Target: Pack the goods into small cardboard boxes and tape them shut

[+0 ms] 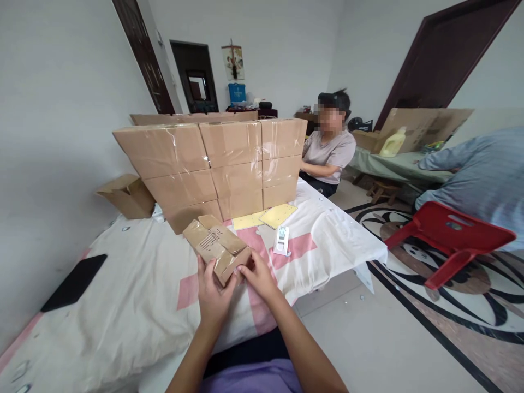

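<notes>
A small brown cardboard box (213, 243) with dark print on top and clear tape is tilted in front of me, over the cloth-covered table. My left hand (213, 292) grips its near left side, thumb by the near edge. My right hand (257, 273) is closed on the near right corner, fingertips pressed at the box's end. Just to the right stands a small white device (281, 240) with a light blue top. Beyond the box lie yellow sheets (278, 215).
Taped cartons (229, 164) are stacked like a wall across the table. An open carton (129, 196) and a flat black object (76, 282) lie left. A person (331, 142) sits behind the table; another person (487, 169) is at right, near a red chair (454, 234).
</notes>
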Tool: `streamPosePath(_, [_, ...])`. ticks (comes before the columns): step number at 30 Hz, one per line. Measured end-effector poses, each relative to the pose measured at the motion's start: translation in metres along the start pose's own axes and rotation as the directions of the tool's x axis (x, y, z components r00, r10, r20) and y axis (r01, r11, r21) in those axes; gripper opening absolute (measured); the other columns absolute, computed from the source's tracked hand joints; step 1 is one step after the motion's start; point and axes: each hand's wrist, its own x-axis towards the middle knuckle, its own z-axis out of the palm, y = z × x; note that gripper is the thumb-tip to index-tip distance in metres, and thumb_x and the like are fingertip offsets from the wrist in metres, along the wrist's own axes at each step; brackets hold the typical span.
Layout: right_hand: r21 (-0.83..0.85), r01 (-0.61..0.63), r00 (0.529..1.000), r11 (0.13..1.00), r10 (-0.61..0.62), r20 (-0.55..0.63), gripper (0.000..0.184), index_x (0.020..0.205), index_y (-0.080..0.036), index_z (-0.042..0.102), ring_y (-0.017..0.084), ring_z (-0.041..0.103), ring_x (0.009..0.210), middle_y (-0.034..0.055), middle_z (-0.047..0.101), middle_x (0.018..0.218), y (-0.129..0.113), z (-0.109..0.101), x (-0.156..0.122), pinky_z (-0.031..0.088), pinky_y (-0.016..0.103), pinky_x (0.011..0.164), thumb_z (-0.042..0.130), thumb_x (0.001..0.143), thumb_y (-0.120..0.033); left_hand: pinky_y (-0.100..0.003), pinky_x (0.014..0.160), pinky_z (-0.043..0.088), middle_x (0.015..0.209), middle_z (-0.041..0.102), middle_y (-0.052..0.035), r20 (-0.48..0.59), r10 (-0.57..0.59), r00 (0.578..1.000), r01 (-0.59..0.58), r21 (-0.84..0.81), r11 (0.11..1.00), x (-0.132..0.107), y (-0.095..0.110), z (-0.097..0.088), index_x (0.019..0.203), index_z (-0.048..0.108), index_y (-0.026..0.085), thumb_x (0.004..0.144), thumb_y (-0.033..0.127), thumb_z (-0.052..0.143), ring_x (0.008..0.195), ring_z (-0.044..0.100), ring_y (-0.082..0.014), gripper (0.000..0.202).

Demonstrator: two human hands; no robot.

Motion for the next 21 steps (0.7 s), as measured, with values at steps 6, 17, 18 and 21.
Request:
streamPosePath(6, [-0.047, 0.024, 0.999, 0.999, -0.026, -0.024, 0.047, 0.139, -0.027, 0.057, 0.027, 0.062, 0.120, 0.0062, 0.066, 0.131, -0.0021, 0.0019, -0.0017, 0.049, 0.040, 0.105, 0.071, 0.094, -0.032, -0.058, 0.119, 0.038, 0.163, 0.030, -0.0243, -0.002, 0.024, 1.000, -0.024, 0.017, 1.000, 0.0004, -0.0022, 0.0016, 0.142, 0.045, 0.017, 0.087, 0.042, 0.073, 0.152, 0.032, -0.0370, 0.066])
streamPosePath(17, [-0.070, 0.019, 1.000, 0.997, -0.021, -0.022, 0.044, 0.136, -0.025, 0.059, 0.028, 0.063, 0.116, 0.0075, 0.067, 0.128, 0.0044, 0.0015, -0.0014, 0.052, 0.040, 0.101, 0.071, 0.094, -0.035, -0.059, 0.118, 0.040, 0.165, 0.028, -0.0222, 0.031, -0.025, 0.999, 0.025, -0.005, 1.000, -0.0031, -0.0072, 0.0024, 0.144, 0.043, 0.020, 0.088, 0.045, 0.071, 0.152, 0.032, -0.0369, 0.067])
streamPosePath(18, [-0.068, 0.021, 1.000, 0.997, -0.022, -0.022, 0.044, 0.136, -0.026, 0.059, 0.028, 0.063, 0.116, 0.0073, 0.067, 0.128, 0.0042, 0.0017, -0.0017, 0.052, 0.040, 0.101, 0.070, 0.095, -0.035, -0.059, 0.117, 0.041, 0.165, 0.029, -0.0220, 0.035, -0.035, 0.999, 0.036, -0.011, 0.999, -0.0031, -0.0068, 0.0023, 0.144, 0.043, 0.020, 0.088, 0.046, 0.070, 0.152, 0.033, -0.0372, 0.068])
streamPosePath(21, [-0.063, 0.024, 0.999, 0.998, -0.026, -0.028, 0.044, 0.137, -0.027, 0.058, 0.027, 0.063, 0.118, 0.0066, 0.066, 0.130, 0.0026, 0.0020, -0.0022, 0.052, 0.039, 0.101, 0.070, 0.095, -0.034, -0.059, 0.117, 0.041, 0.164, 0.030, -0.0210, 0.042, -0.069, 0.997, 0.070, -0.017, 0.997, -0.0028, -0.0043, 0.0016, 0.143, 0.043, 0.021, 0.087, 0.048, 0.070, 0.151, 0.033, -0.0379, 0.068])
